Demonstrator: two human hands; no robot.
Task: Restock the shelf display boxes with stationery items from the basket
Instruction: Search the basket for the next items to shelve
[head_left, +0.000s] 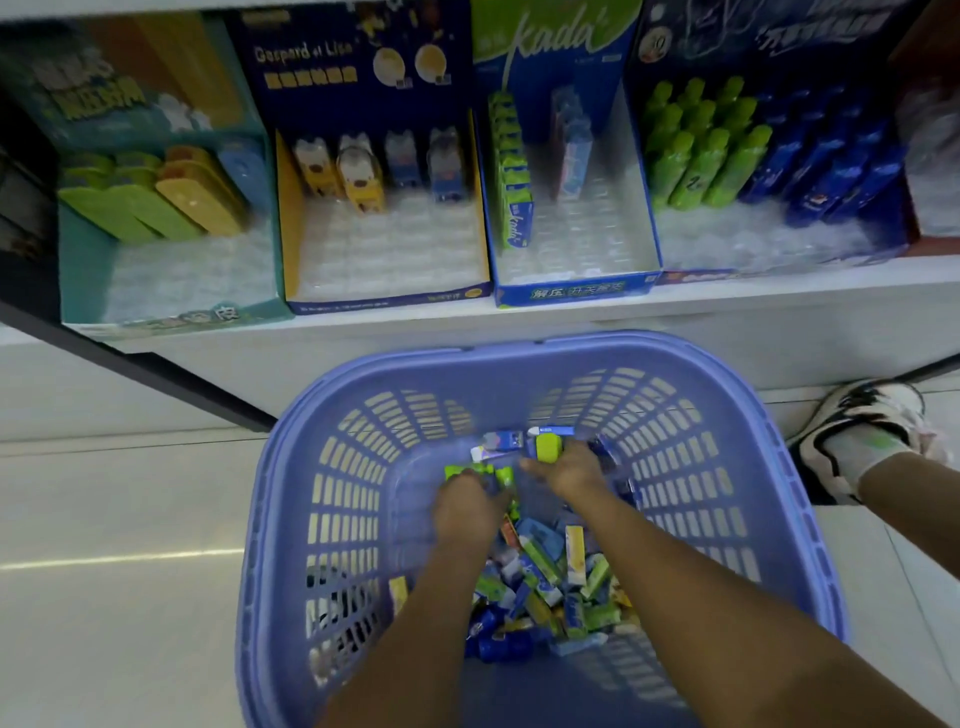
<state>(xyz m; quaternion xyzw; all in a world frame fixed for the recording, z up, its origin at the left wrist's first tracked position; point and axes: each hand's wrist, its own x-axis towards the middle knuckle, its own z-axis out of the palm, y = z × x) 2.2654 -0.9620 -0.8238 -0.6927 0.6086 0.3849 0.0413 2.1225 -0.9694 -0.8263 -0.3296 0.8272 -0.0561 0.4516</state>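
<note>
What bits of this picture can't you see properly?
Head view:
- Fingers of the left hand and right hand: hidden under the hands, blurred; grip unclear.
- Writing on packets in the basket: too small, blurred.
- Red box on the shelf: cut off by right edge.

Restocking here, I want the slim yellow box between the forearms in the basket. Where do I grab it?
Probably pinch the yellow box across its long edges near the far end, coming down from above. Its long face lies exposed on the pile of packs; the far end looks free, the near end is tucked among others.
</note>
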